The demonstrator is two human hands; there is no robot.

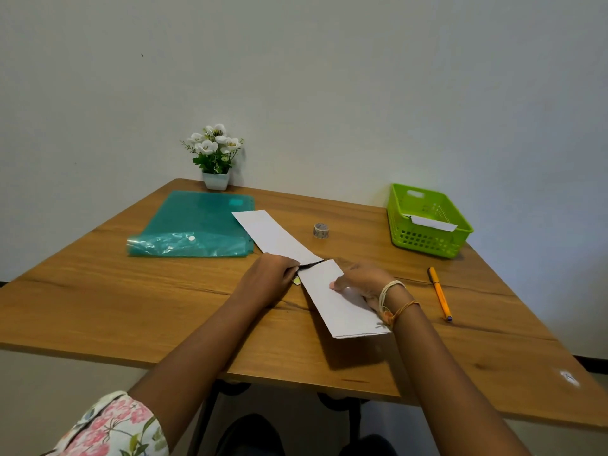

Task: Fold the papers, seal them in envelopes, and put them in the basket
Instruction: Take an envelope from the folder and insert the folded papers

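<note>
A wooden tabletop [164, 307] stands against a plain pale wall. From the left: a teal plastic folder [194, 225], with a potted white flower [215, 153] behind it. At centre, the left hand [268, 278] pinches the mouth of a white envelope [335, 301], where a folded paper [273, 233] enters; the right hand [362, 284] grips the envelope. Then a tape roll [321, 231], a pen [440, 293], and a green basket [427, 241] holding one white envelope.

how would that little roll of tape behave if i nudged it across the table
The tape roll stands on its flat end on the table, so a nudge would probably slide it rather than roll it. It looks small and hollow, so likely light and easy to knock over; tipped onto its round edge, it could roll toward the pen or basket.
</note>
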